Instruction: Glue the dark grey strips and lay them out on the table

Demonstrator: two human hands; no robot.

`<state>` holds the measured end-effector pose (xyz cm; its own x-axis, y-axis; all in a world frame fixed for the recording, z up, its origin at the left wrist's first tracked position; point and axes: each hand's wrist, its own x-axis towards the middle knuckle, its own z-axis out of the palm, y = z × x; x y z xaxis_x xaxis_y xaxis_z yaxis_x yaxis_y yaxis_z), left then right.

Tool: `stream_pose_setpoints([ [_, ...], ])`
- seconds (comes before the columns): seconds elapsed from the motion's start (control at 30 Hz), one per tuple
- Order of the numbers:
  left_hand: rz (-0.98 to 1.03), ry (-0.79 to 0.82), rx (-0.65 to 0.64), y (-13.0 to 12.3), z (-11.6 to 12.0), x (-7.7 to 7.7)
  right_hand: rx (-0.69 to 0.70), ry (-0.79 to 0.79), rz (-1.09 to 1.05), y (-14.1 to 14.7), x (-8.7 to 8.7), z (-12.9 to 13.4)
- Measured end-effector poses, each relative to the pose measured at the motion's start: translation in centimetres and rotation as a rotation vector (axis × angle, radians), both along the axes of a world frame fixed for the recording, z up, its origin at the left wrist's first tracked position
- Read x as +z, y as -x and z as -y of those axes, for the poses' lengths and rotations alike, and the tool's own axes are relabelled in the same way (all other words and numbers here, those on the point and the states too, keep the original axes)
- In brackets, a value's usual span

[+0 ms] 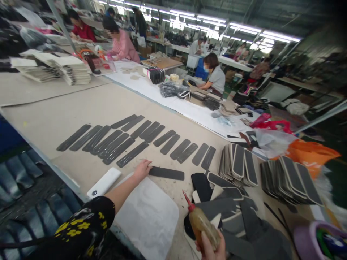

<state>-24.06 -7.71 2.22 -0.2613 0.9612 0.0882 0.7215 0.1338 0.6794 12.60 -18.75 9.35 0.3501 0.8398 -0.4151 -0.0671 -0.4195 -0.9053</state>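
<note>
The fingers of my left hand (142, 170) are pinched at the left end of a dark grey strip (168, 173), which lies on the table. My right hand (213, 247) is wrapped around a squeeze bottle (202, 224) of brownish liquid. Its red nozzle points up and to the left, above the table. Beyond my left hand, several dark grey strips (132, 153) are spread in slanting rows, some glossy on top. A white sheet (149, 213) lies under my left forearm. Beside the bottle is a loose pile of grey pieces (238, 213) with pale edges.
Stacks of pale-edged strips (238, 162) stand at the right, with another stack (290, 180) beside them. A white phone-like object (104, 183) lies near the left edge. A purple tub (311, 238) is at the lower right. Co-workers (123, 45) sit at tables beyond.
</note>
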Motion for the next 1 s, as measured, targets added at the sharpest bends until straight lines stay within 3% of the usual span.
stream_pose_setpoints([
  [0.07,-0.031,-0.018,-0.010,0.4,1.3,-1.0,0.086,-0.023,0.024,2.3,-0.4,-1.9],
  [0.23,-0.211,-0.092,-0.218,0.5,4.9,-4.2,0.291,-0.111,0.212,7.2,-2.3,-5.8],
  [0.3,-0.243,-0.085,-0.240,0.6,5.5,-4.9,0.351,-0.191,0.324,9.0,-3.4,-6.8],
  [0.5,-0.256,-0.059,-0.262,0.9,5.3,-4.7,0.526,-0.383,0.523,13.3,-6.4,-8.3],
  [0.67,-0.241,-0.060,-0.256,0.9,5.3,-4.5,0.608,-0.498,0.609,15.3,-7.3,-8.8],
  [0.87,-0.271,-0.083,-0.260,1.0,5.3,-5.0,0.629,-0.486,0.632,15.9,-8.0,-8.9],
  [1.0,-0.283,-0.086,-0.264,1.0,5.3,-5.1,0.573,-0.464,0.655,14.5,-8.5,-8.9],
])
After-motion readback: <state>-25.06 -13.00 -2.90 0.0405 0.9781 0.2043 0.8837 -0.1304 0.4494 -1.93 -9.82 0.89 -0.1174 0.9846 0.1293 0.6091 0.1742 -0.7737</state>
